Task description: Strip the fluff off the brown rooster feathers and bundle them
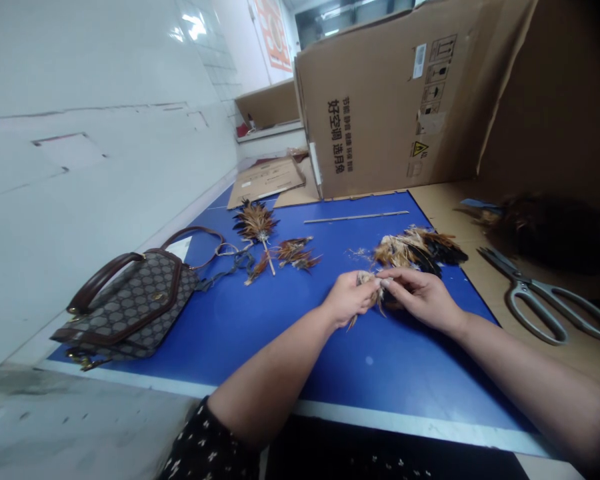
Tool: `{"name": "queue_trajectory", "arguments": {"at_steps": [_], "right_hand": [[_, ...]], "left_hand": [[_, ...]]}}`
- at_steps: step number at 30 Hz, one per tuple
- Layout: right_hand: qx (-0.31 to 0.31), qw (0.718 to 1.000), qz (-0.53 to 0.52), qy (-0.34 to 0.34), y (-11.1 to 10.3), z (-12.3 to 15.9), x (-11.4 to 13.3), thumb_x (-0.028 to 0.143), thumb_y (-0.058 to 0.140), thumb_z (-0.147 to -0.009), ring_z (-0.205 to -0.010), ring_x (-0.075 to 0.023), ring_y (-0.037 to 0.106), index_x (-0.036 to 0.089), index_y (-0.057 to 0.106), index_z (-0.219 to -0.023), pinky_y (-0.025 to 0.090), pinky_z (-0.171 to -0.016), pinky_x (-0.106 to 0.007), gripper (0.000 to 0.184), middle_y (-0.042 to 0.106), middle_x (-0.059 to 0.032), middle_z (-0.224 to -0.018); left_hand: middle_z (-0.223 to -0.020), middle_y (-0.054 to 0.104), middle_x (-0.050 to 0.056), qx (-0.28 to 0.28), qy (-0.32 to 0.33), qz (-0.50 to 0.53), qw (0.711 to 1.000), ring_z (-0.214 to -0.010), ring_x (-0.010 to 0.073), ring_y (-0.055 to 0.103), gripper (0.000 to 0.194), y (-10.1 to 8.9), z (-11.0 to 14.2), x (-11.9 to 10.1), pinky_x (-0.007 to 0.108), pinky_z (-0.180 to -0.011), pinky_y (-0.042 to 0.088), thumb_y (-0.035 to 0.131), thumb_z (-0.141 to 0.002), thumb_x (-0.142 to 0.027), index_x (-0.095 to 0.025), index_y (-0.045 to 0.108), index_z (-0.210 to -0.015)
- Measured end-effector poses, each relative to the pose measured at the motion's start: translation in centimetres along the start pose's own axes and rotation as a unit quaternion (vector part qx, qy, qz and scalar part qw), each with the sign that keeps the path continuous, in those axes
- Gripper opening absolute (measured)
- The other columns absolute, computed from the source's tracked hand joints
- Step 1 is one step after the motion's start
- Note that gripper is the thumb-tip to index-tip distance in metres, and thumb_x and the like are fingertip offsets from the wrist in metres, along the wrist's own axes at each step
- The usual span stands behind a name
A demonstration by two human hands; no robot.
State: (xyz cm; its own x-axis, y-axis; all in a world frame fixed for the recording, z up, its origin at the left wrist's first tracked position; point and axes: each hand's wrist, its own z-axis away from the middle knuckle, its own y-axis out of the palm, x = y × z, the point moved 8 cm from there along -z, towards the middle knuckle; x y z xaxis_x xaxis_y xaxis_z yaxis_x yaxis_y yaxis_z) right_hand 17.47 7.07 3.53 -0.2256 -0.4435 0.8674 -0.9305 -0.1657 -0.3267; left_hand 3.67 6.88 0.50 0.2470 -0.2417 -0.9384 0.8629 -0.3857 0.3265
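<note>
Patterned sleeve (211, 440) nearest; left fingers (367, 289) and right fingers (400, 292) pinch a small feather bundle (365, 277); a slackened pinch could let it scatter across the worktop (265, 333).

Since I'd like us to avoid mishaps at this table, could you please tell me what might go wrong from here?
The small feathers between the left hand and the right hand could slip and scatter. The loose feather pile lies just beyond the fingers, so a brush might spread it. The scissors lie near the right forearm, so a careless sweep could knock them.
</note>
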Motion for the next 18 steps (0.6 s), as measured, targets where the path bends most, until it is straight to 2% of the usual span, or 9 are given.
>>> {"name": "queue_trajectory", "arguments": {"at_steps": [2,6,9,12,18], "right_hand": [[0.003,1.0,-0.007,0.005,0.0,-0.1,0.0,0.049,0.071,-0.096,-0.079,-0.0199,0.07,0.021,0.079,-0.106,0.058,-0.074,-0.032,0.03,0.08,-0.008,-0.096],[0.01,0.998,-0.034,0.046,-0.1,0.0,-0.7,0.054,0.072,-0.095,-0.062,-0.0153,0.06,0.02,0.077,-0.097,0.053,-0.057,-0.027,0.034,0.071,-0.0035,-0.076],[0.019,0.996,-0.057,0.059,0.0,0.0,-1.1,0.055,0.072,-0.095,-0.062,-0.0141,0.059,0.019,0.075,-0.096,0.054,-0.057,-0.025,0.036,0.069,-0.003,-0.077],[0.029,0.994,-0.073,0.07,0.3,0.1,-1.2,0.056,0.071,-0.095,-0.062,-0.0139,0.059,0.019,0.074,-0.095,0.054,-0.057,-0.025,0.038,0.069,-0.0029,-0.076],[0.037,0.994,-0.078,0.06,0.5,0.0,-0.4,0.058,0.07,-0.096,-0.065,-0.015,0.06,0.018,0.073,-0.091,0.053,-0.061,-0.027,0.04,0.069,-0.004,-0.078]], "left_hand": [[-0.053,0.032,-0.012,0.014,-0.011,0.01,1.0,-0.042,0.0018,0.022,0.053,0.1,0.0,0.2,0.019,-0.042,0.012,0.09,-0.075,-0.054,-0.02,0.049,-0.077],[-0.055,0.029,-0.013,0.023,-0.025,0.03,0.999,-0.043,0.0014,0.019,0.051,-0.1,0.1,0.5,0.019,-0.043,0.012,0.091,-0.076,-0.05,-0.019,0.052,-0.083],[-0.061,0.034,-0.012,0.031,-0.01,0.026,0.999,-0.045,0.0018,0.023,0.051,0.0,0.1,0.6,0.018,-0.044,0.017,0.092,-0.076,-0.048,-0.019,0.053,-0.09],[-0.067,0.041,-0.01,0.032,0.013,-0.028,0.999,-0.048,0.0028,0.031,0.051,-0.1,-0.1,0.9,0.018,-0.046,0.024,0.089,-0.078,-0.05,-0.018,0.054,-0.095],[-0.07,0.048,-0.006,0.052,0.025,-0.156,0.986,-0.054,0.008,0.045,0.044,0.3,-0.3,1.7,0.021,-0.053,0.037,0.069,-0.093,-0.06,-0.018,0.055,-0.1]]}}
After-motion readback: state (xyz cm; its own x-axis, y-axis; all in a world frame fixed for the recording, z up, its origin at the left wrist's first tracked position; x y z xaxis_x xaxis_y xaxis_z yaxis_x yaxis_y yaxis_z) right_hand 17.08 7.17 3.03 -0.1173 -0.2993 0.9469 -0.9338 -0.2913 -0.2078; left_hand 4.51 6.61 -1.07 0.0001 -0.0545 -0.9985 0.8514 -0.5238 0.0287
